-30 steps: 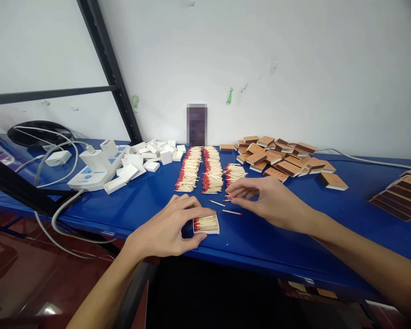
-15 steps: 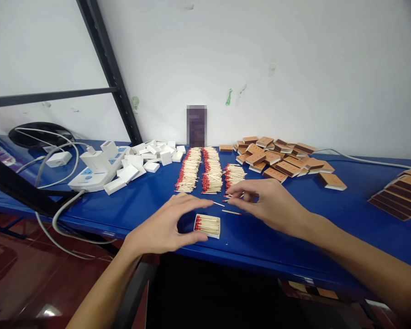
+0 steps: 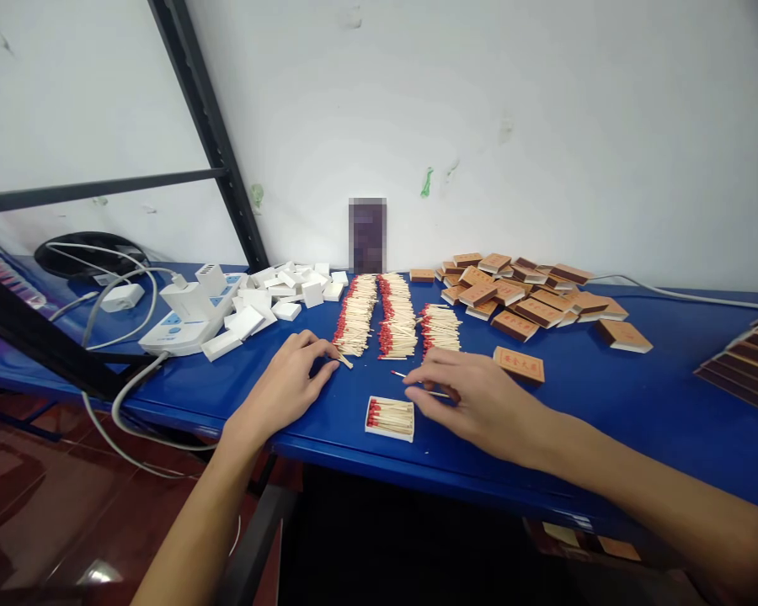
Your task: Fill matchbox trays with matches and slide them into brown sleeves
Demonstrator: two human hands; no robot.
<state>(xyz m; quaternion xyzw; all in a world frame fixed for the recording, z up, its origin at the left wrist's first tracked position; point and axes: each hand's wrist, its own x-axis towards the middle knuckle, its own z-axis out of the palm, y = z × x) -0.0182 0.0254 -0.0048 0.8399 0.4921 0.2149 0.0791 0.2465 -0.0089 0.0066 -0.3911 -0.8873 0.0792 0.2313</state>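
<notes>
My left hand [image 3: 289, 379] has its thumb and forefinger closed on a few matches [image 3: 346, 362] at the near end of the left row of matches [image 3: 356, 316]. My right hand [image 3: 477, 396] hovers low over the table, thumb and forefinger slightly apart. By its fingertips lies a single match [image 3: 399, 374] with its red head to the left, and another stick shows between the fingers. Between my hands sits a small white matchbox tray [image 3: 390, 433], filled with matches, heads to the left. A middle row [image 3: 397, 316] and a shorter right row [image 3: 441, 326] of matches lie beyond.
White empty trays [image 3: 285, 290] are heaped at the back left beside a power strip [image 3: 173, 332] with cables. Brown matchbox sleeves [image 3: 531, 303] are piled at the back right, one [image 3: 519, 365] lying behind my right hand. Stacked boxes [image 3: 749, 362] stand far right.
My left hand has moved away from the filled tray, up and left to the left row, and closed on matches there. My right hand has shifted slightly down, uncovering a brown box.
</notes>
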